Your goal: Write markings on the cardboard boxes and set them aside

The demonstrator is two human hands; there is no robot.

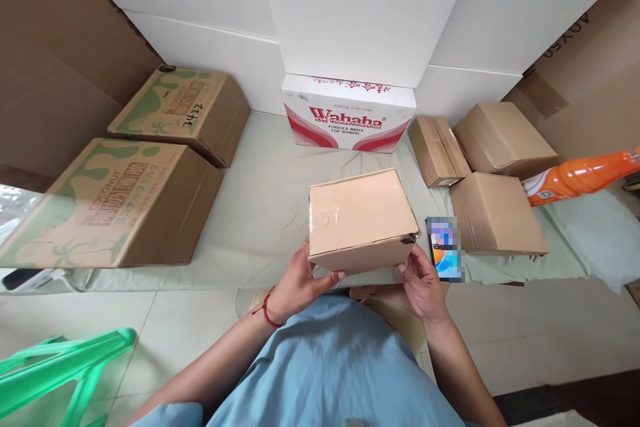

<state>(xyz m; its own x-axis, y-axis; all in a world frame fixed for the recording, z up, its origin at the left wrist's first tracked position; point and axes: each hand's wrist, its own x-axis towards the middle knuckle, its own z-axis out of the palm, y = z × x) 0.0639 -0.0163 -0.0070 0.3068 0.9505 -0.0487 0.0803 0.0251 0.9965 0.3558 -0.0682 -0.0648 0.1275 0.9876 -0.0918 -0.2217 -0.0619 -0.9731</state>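
The place was possibly a home. A cloth-covered table (pixel 255 213) stood mid-frame, floor tiles (pixel 185 327) and a green stool (pixel 75 361) lower left.

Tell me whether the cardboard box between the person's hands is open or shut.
The plain cardboard box looks shut: its upper face is fully covered, with no raised flap. Its underside is hidden.

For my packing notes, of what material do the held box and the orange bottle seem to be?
Held box: apparently cardboard, matte tan; flat panels meet at folded edges. Shiny patches on top may be clear tape.
Orange bottle: probably plastic, glossy; its curved surface shows bright highlights.
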